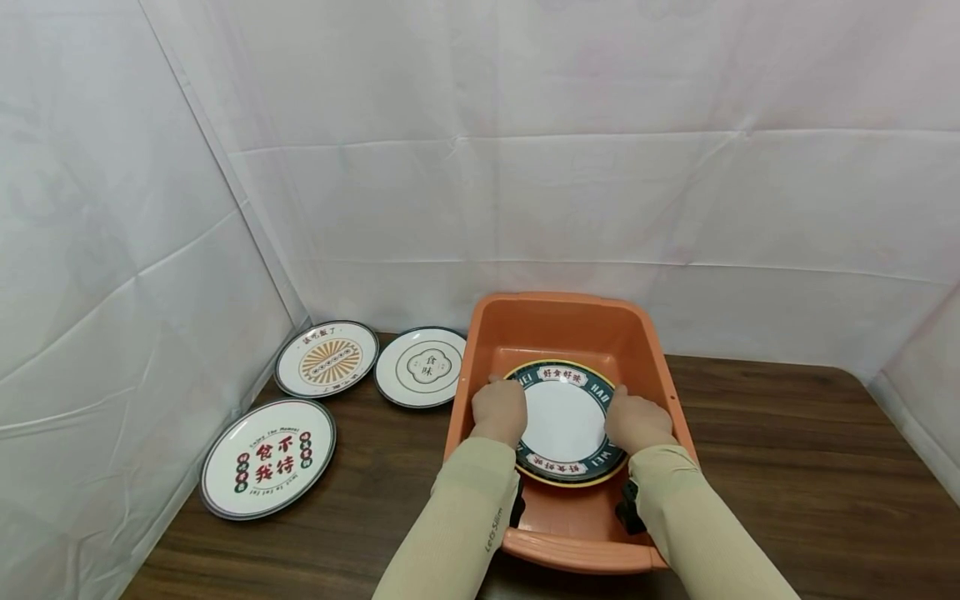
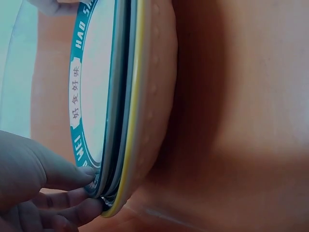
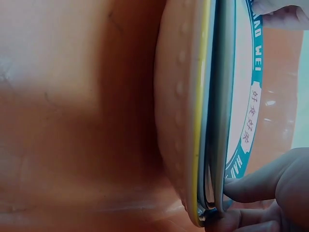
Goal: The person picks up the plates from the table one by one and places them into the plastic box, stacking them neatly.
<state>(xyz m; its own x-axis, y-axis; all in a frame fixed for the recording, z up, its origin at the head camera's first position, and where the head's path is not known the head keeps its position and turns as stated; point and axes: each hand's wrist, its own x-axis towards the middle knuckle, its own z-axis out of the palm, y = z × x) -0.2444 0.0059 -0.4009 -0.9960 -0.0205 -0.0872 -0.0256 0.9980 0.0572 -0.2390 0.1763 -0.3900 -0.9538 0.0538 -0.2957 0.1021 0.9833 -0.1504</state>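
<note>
A stack of plates (image 1: 566, 421) is inside an orange plastic basin (image 1: 558, 321). On top is a white plate with a dark green, lettered rim; a yellow rim shows lowest, above a rounded, bumpy underside. My left hand (image 1: 499, 411) grips the stack's left edge. At the opposite edge, my right hand (image 1: 639, 421) grips it too. Both wrist views show a thumb (image 2: 67, 171) on the top plate's rim and fingers (image 3: 241, 220) curled at the stack's edge. How far the fingertips reach underneath is hidden.
Left of the basin, three decorated plates lie on the dark wooden table (image 1: 375, 475): one with a sunburst (image 1: 330, 360), one with a grey emblem (image 1: 422, 367) and one with red characters (image 1: 268, 458). White cloth (image 1: 570, 192) hangs behind and at the sides.
</note>
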